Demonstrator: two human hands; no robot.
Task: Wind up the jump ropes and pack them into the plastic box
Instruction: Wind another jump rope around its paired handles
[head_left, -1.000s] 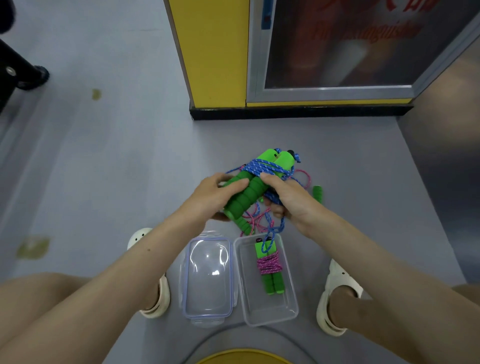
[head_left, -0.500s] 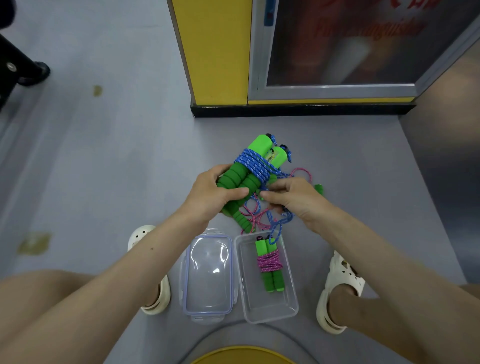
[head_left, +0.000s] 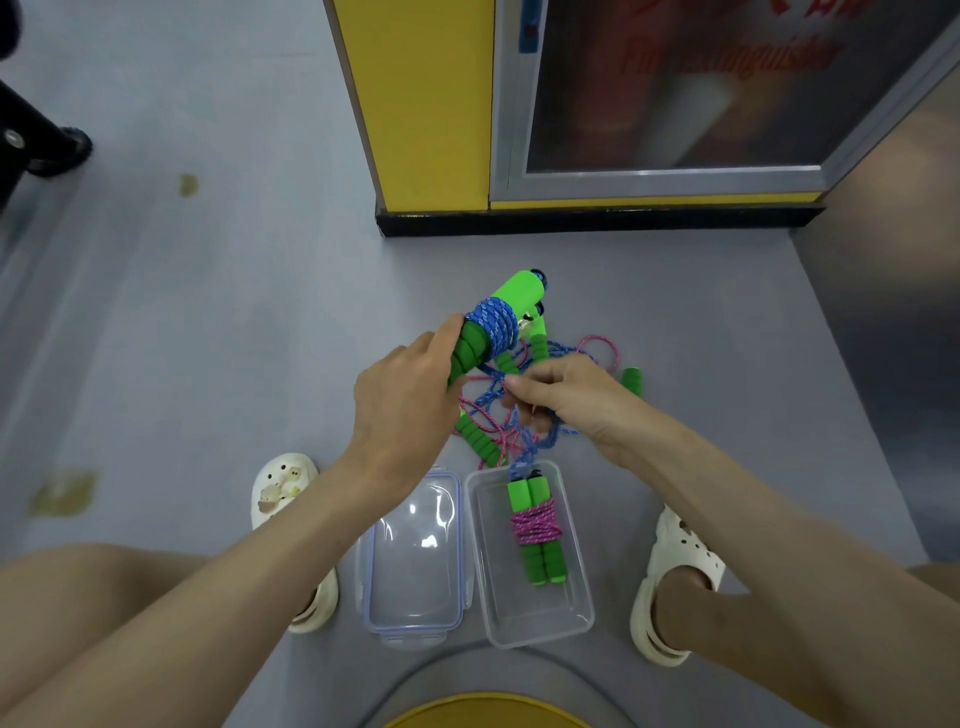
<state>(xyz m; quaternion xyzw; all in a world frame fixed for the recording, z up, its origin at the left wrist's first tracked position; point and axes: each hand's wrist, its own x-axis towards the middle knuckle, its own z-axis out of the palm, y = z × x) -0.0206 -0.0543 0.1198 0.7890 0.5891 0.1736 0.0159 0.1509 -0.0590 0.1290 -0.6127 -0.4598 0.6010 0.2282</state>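
Handles of the blue jump rope (head_left: 498, 332) sit in my left hand (head_left: 402, 410), paired side by side, with blue cord coiled tightly around their middle. Their long axis runs on a diagonal, capped ends pointing up and away to the right, foam grips angled down toward my palm. My left hand is closed around the lower grips. My right hand (head_left: 566, 397) is curled with thumb and fingertips pinched on a loose strand of the blue cord just below the handles.

Under both hands, loose blue and pink cord lies tangled on the floor (head_left: 208, 338), along with 2 more green handles: one (head_left: 475, 436) beneath my left hand, one (head_left: 632, 378) just beyond my right wrist.

Nearer to me, the plastic box (head_left: 576, 613) stands open on the floor between my feet. Inside it lies a wound jump rope (head_left: 535, 530), 2 green handles together bound with pink cord, long axis running away from me, capped ends pointing toward the tangle. A blue strand drops to the box's far edge. The clear lid (head_left: 415, 561) lies flat just left of the box, touching it.
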